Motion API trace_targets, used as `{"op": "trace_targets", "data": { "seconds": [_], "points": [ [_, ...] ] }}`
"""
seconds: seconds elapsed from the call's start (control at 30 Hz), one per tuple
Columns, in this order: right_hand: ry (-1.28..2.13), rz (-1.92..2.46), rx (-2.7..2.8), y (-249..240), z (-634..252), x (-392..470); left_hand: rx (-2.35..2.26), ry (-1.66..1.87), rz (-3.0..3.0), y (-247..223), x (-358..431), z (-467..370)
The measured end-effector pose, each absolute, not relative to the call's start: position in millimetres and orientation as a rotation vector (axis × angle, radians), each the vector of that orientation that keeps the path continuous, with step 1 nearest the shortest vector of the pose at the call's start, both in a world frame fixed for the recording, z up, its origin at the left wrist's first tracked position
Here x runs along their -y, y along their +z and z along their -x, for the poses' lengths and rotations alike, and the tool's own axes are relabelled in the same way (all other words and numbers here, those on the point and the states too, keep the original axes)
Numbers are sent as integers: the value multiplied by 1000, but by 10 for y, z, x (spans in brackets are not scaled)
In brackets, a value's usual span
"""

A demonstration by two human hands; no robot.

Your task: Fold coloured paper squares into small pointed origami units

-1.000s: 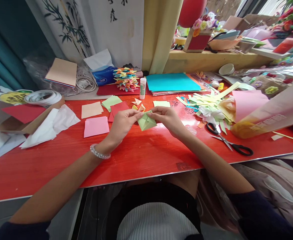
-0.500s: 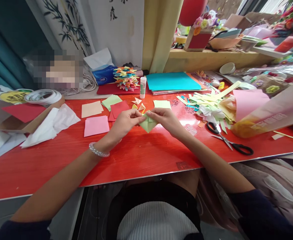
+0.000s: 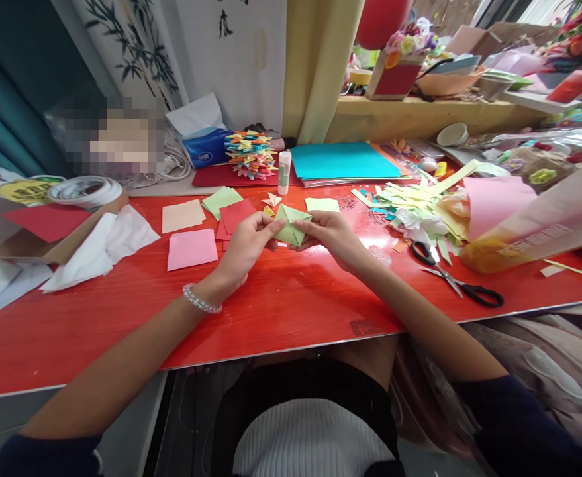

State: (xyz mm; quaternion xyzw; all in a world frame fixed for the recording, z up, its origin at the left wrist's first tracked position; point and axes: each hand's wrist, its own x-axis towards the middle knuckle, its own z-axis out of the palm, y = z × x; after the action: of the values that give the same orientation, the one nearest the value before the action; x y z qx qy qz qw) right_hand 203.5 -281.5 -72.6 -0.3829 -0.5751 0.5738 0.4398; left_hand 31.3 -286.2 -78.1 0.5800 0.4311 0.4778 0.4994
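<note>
A light green folded paper [image 3: 292, 226], with creased flaps meeting near its middle, is held up over the red table. My left hand [image 3: 251, 238] pinches its left edge between thumb and fingers. On the opposite edge, my right hand [image 3: 331, 236] grips it the same way. Just behind the paper lie small folded paper pieces [image 3: 271, 199], partly covered. Red paper squares [image 3: 236, 215] rest beside my left hand, with a pink stack [image 3: 192, 250] farther left. Pale green squares [image 3: 322, 205] lie behind my right hand.
Scissors [image 3: 457, 278] lie spread on the right, near a heap of paper strips [image 3: 420, 205]. A glue stick [image 3: 284, 172] stands upright at the back beside a many-pointed paper model [image 3: 251, 154]. At the left sits a cardboard box [image 3: 47, 245] holding tape rolls.
The green paper has been raised and turned, so its flaps now face up. Both hands have shifted slightly with it and still grip its edges.
</note>
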Motion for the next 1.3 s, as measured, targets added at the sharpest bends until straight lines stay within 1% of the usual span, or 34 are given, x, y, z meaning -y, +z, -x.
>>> {"op": "trace_targets", "data": {
  "seconds": [0.23,0.67,0.83,1.1,1.3],
  "points": [
    [1387,923,1484,-732,-2061,2804,-962,1072,-1462,-735,2882,-330],
    [1392,977,1536,-707,-2054,2829,-1016,1113,-1594,-735,2869,-297],
    [1343,923,1463,-726,-2043,2818,-914,1038,-1554,-717,2890,-321],
    [1389,940,1516,-699,-2050,2850,-935,1064,-1631,-748,2878,-308],
    [1366,916,1462,-729,-2059,2817,-884,1072,-1523,-704,2887,-309]
  ]
}}
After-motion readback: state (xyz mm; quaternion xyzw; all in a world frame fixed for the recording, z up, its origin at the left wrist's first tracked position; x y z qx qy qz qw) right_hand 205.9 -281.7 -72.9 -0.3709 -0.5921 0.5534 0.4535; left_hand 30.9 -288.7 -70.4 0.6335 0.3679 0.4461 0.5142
